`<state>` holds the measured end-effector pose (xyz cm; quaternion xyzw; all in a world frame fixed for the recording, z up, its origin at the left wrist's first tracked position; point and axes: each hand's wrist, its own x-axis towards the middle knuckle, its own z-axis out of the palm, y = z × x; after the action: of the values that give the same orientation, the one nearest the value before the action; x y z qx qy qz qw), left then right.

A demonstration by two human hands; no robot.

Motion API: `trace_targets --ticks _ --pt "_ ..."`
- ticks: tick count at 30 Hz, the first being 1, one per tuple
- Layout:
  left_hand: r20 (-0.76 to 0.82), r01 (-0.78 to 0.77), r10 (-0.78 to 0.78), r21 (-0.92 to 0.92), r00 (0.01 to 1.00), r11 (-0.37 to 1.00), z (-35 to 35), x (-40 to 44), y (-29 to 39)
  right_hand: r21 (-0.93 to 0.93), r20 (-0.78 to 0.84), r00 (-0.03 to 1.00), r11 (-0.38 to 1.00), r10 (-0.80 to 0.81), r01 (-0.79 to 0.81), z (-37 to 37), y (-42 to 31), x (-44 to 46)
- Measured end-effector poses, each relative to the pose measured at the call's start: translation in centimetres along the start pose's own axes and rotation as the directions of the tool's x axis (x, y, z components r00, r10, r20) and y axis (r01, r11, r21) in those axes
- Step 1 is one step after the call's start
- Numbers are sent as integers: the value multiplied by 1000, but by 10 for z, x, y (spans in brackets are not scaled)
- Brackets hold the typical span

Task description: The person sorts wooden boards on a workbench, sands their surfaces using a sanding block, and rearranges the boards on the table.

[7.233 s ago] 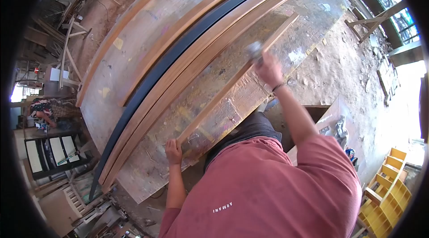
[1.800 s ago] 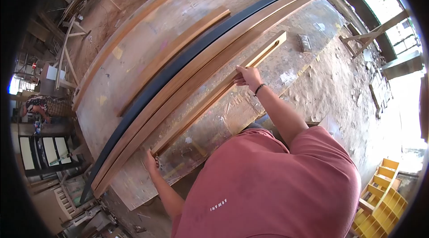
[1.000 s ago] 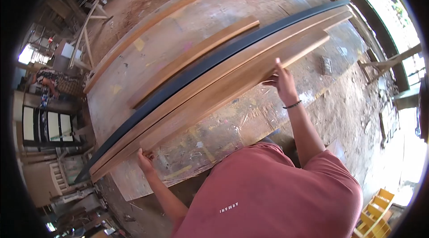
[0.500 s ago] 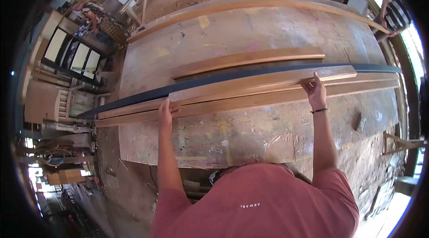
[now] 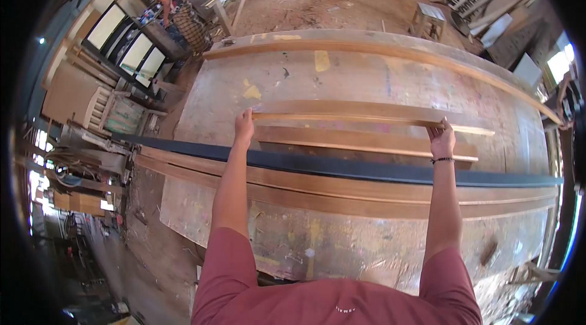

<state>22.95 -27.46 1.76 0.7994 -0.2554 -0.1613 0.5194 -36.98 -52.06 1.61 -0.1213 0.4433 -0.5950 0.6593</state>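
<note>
My left hand [image 5: 243,126] grips the left end of a brown wooden board [image 5: 342,110]. Near the board's right end, my right hand [image 5: 442,139], with a dark bracelet at its wrist, is closed on it. The board is held over the far half of the worktable [image 5: 201,96], just beyond a shorter wooden piece [image 5: 366,143]. Closer to me a long dark blue bar [image 5: 342,166] passes beneath both forearms. Two long wooden strips [image 5: 342,186] run along the near side of that bar.
Along the table's far edge lies a long curved wooden strip [image 5: 378,50]. A person [image 5: 177,10] bends at the back left beside a dark frame with pale panels [image 5: 134,53]. A stool [image 5: 428,20] stands behind the table. A small dark block [image 5: 489,253] is at the near right.
The board has moved away from me, over the dark bar and past the shorter piece, with both hands on it. Earlier, my right hand moved a blurred object along it. The view has turned.
</note>
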Motion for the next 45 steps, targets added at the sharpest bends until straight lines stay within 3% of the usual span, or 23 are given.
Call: trace_targets --ticks 6,8,12,15,17,19,21,23,24,25,26,27,29,30,32,34,36,37,38,40,43,44,45 --pt "93 104 -118 142 989 984 15 85 -65 -178 -69 988 973 138 -148 20 55 74" --pt "190 -35 -48 411 981 911 17 105 -88 -292 -88 984 941 154 -174 22 64 87" --pt "132 -17 -56 499 990 867 26 104 -96 -377 -40 965 891 258 -254 8 66 101" --pt "287 -81 -120 601 950 795 26 98 -98 -432 -134 964 862 231 -266 8 58 96" --pt "300 -193 -49 721 953 665 33 109 -127 -373 -91 956 880 281 -294 1 45 87" --pt "290 -181 -47 709 956 682 38 110 -143 -316 -28 939 888 342 -333 2 23 55" --pt "275 -164 -49 695 960 700 40 108 -137 -454 28 967 865 253 -213 3 2 3" --pt "198 23 -207 669 958 743 38 87 -108 -410 218 951 905 219 -114 -41 -13 -14" --pt "174 50 -219 663 960 747 35 66 -87 -444 196 960 891 200 -95 -58 -21 -29" --pt "-9 -8 23 759 1000 651 35 41 -57 -476 174 968 876 180 -77 -72 -33 -50" --pt "-147 -25 284 851 947 525 30 20 -33 -510 125 977 856 172 -86 -86 -42 -71" --pt "-166 -6 278 849 946 528 20 13 -15 -539 77 985 837 157 -92 -97 -50 -93" --pt "85 -84 40 625 996 776 -5 7 17 -560 41 993 826 107 -66 -112 -61 -144" --pt "69 -71 36 624 997 779 -18 -10 27 -598 42 995 800 91 -48 -133 -64 -159" --pt "315 -264 135 411 939 873 -42 -58 43 -633 59 995 774 80 -25 -165 -62 -183" --pt "390 -281 159 278 907 919 -60 -126 49 -815 86 994 578 65 33 -198 -45 -203" --pt "368 -496 398 224 840 839 -61 -185 2 -917 400 895 -70 -199 394 -258 -8 -193" --pt "346 -542 449 249 824 803 -63 -223 -14 -849 519 831 -233 -202 474 -214 -5 -246" --pt "324 -586 499 278 803 761 -67 -260 -27 -688 711 666 -424 -227 589 -221 13 -254" --pt "352 -530 425 292 834 796 -75 -326 -43 -656 744 656 -333 -128 678 -203 39 -289" --pt "424 -450 328 229 844 863 -94 -397 -64 -506 832 538 -215 136 836 -187 78 -324" --pt "412 -430 313 229 856 873 -101 -415 -73 -461 839 490 -169 235 871 -181 88 -338" --pt "256 -312 254 217 933 925 -108 -429 -85 -385 869 421 -178 261 906 -178 96 -352"
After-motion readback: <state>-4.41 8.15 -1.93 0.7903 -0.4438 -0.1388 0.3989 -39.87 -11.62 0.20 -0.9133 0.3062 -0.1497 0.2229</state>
